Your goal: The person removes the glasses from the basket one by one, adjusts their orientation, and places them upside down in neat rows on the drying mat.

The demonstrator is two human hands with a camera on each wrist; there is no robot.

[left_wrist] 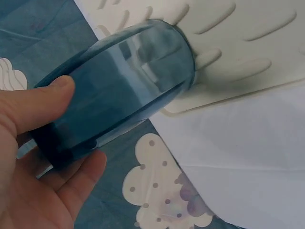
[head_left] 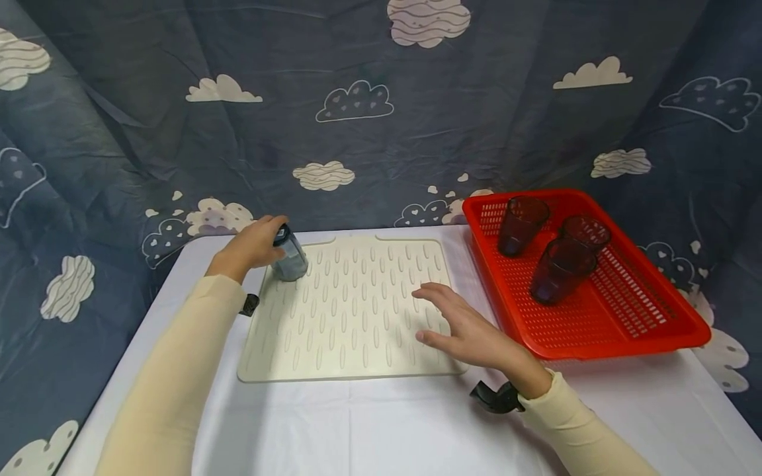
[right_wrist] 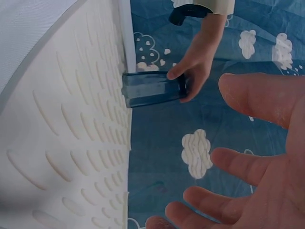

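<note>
My left hand grips a blue drinking glass near its top end, the thumb on one side and the fingers on the other. The glass stands slightly tilted in the head view, its lower end at the back left corner of a cream ridged drying mat. In the left wrist view, the see-through glass meets the mat between its raised ridges. Over the right part of the mat, my right hand is held with fingers spread and nothing in it. The right wrist view shows its fingers loosely extended.
At the right, a red plastic basket holds three dark see-through glasses, one standing toward its back left and two overlapping in this view. A white cloth covers the table. Behind hangs a dark blue curtain with a cloud print.
</note>
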